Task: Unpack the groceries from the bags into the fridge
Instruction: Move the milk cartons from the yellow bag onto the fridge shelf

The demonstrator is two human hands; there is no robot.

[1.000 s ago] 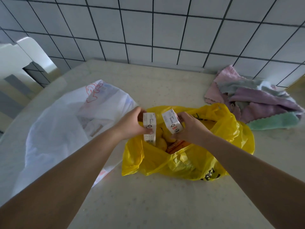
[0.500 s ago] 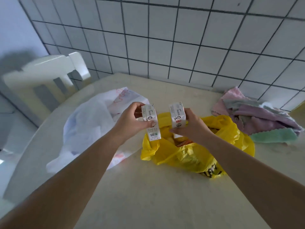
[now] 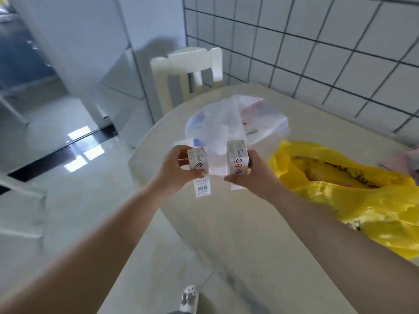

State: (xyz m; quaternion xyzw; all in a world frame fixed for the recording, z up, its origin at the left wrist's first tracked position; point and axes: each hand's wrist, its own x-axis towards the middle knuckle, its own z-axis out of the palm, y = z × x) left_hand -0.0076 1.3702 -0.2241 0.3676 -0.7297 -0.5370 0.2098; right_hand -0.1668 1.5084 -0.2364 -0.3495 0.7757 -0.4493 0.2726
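**Two cartons lifted clear of the bags as the view swings left**

Half a second ago the cartons were held above the yellow bag, with the tiled wall filling the background. Now the view has turned left: the floor (image 3: 68, 168) and a pale wall panel take up the left half, the chair (image 3: 188, 73) stands near the middle, and the yellow bag (image 3: 353, 196) has slid to the right. The folded cloths seen earlier are almost gone from view; only a pink sliver shows at the right edge.

The left hand (image 3: 174, 175) grasps the left carton (image 3: 199, 171), thumb on its near face, fingers wrapped behind. The right hand (image 3: 254, 175) grasps the right carton (image 3: 237, 160) the same way. Both cartons are upright, side by side but apart, in the air above the table (image 3: 226, 234) near its left rim, in front of the white bag (image 3: 235, 123).

The whole frame is smeared by motion. The print on the cartons cannot be read; only a round mark and a red patch can be made out. The lower part of the right carton is hidden by the hand. What lies inside the yellow bag is a yellowish blur, and what the white bag contains is unclear through the plastic. The yellow bag is cut off at the right edge. A shoe (image 3: 189, 299) shows at the bottom edge.

Count: two hands, two cartons, two bags, one chair, one table, one shoe.
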